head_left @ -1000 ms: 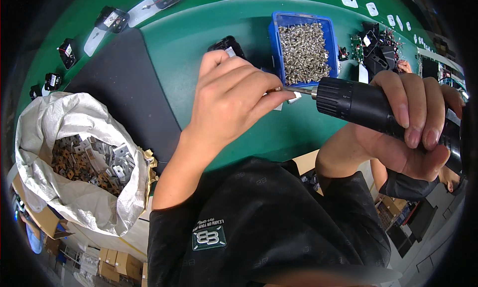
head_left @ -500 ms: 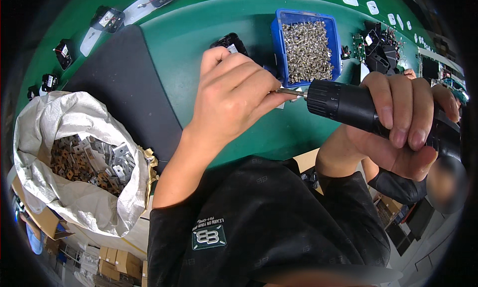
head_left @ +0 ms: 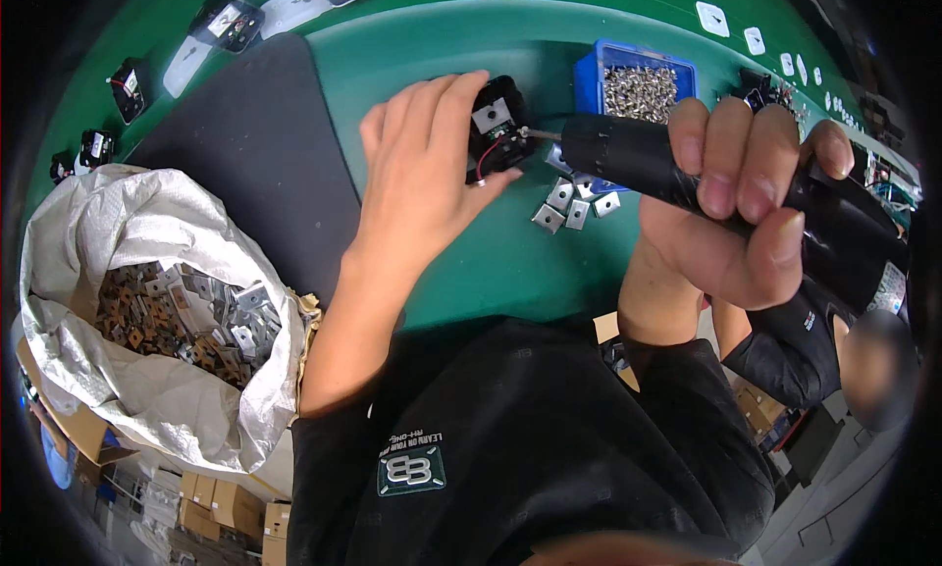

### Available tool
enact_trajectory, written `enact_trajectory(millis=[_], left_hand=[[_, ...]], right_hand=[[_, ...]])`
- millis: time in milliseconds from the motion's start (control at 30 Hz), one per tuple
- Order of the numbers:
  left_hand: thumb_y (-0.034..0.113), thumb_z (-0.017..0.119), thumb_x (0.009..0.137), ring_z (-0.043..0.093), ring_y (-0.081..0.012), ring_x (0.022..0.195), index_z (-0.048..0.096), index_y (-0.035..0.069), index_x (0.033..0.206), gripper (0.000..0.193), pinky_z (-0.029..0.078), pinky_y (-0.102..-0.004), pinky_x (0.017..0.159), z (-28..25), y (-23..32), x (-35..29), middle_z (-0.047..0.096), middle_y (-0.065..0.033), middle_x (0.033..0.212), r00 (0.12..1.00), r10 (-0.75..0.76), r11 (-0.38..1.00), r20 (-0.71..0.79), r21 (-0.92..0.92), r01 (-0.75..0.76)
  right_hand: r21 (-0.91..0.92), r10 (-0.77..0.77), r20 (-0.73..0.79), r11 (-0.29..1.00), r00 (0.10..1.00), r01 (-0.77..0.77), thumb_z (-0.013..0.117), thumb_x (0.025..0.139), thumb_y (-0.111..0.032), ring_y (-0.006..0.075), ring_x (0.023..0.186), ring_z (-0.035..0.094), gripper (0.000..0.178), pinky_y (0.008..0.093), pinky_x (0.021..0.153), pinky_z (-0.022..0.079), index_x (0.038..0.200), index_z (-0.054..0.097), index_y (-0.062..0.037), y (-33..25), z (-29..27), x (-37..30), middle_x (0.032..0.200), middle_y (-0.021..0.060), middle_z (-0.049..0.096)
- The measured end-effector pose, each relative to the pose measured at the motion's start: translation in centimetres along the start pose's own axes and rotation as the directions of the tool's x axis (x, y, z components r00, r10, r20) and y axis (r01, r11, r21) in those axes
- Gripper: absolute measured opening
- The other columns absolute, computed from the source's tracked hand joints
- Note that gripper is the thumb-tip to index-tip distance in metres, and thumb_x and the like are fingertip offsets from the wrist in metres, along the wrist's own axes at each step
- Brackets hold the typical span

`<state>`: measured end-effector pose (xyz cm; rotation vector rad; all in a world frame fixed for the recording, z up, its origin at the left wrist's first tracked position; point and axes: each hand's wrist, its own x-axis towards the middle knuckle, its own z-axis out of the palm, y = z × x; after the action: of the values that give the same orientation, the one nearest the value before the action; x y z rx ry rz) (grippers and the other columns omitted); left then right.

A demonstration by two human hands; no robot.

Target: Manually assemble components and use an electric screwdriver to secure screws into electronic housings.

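My left hand [head_left: 417,169] grips a small black plastic housing [head_left: 507,93] from its left side, the thumb along the near edge. Inside the housing show a silver square plate [head_left: 491,115] with a hole and a red wire [head_left: 483,161]. Wrapped around a black electric screwdriver [head_left: 623,156], my right hand [head_left: 741,198] points it leftward. The bit [head_left: 547,135] reaches the housing's right side, with what looks like a small screw at its tip. Several loose silver plates [head_left: 577,214] with holes lie on the green table just below the screwdriver.
Beyond the screwdriver stands a blue bin [head_left: 587,83] of screws [head_left: 638,90]. A white woven sack [head_left: 74,232] of metal plates [head_left: 177,321] is at left, beside a dark mat [head_left: 265,144]. More black housings [head_left: 226,22] sit far left. Another person's sleeve [head_left: 785,355] shows at right.
The left hand has gone from pinching near the bit's tip to holding the housing. The screwdriver has moved left and up to the housing. The loose plates are now uncovered.
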<state>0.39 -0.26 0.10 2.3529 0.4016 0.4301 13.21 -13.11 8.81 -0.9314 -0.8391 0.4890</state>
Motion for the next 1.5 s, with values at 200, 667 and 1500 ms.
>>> enact_trajectory(millis=[200, 667, 1500], left_hand=[[0.016, 0.078, 0.055, 0.050, -0.0264, 0.102, 0.053, 0.009, 0.117, 0.067, 0.032, -0.0399, 0.090, -0.3, -0.4, 0.6, 0.054, -0.0083, 0.108, 1.000, 0.016, 0.998, -0.019, -0.064, -0.017], [0.021, 0.077, 0.054, 0.053, -0.0261, 0.102, 0.056, 0.011, 0.119, 0.069, 0.032, -0.0375, 0.093, -0.5, -0.9, 0.8, 0.057, -0.0084, 0.110, 0.999, -0.030, 0.999, 0.038, -0.039, 0.031], [0.013, 0.079, 0.055, 0.052, -0.0288, 0.099, 0.053, 0.012, 0.121, 0.071, 0.038, -0.0401, 0.085, 0.1, -0.1, 1.6, 0.054, -0.0100, 0.112, 0.998, 0.042, 0.999, -0.048, 0.015, -0.041]], right_hand=[[-0.021, -0.011, 0.030, 1.000, 0.999, 0.012, 0.058, 0.082, -0.018, 0.0092, 0.067, 0.043, 0.037, 0.0298, 0.073, 0.036, 0.116, 0.044, -0.0197, 2.0, -0.2, 0.7, 0.080, -0.0049, 0.048], [0.010, -0.015, 0.073, 1.000, 0.997, 0.014, 0.056, 0.082, -0.016, 0.0105, 0.069, 0.045, 0.039, 0.0314, 0.074, 0.037, 0.120, 0.044, -0.0171, 3.8, -0.5, 1.2, 0.082, -0.0025, 0.049], [-0.151, -0.151, 0.045, 0.976, 0.987, 0.156, 0.060, 0.080, -0.017, 0.0068, 0.068, 0.046, 0.039, 0.0274, 0.071, 0.036, 0.118, 0.051, -0.0198, -3.5, -4.7, -0.4, 0.080, -0.0066, 0.051]])
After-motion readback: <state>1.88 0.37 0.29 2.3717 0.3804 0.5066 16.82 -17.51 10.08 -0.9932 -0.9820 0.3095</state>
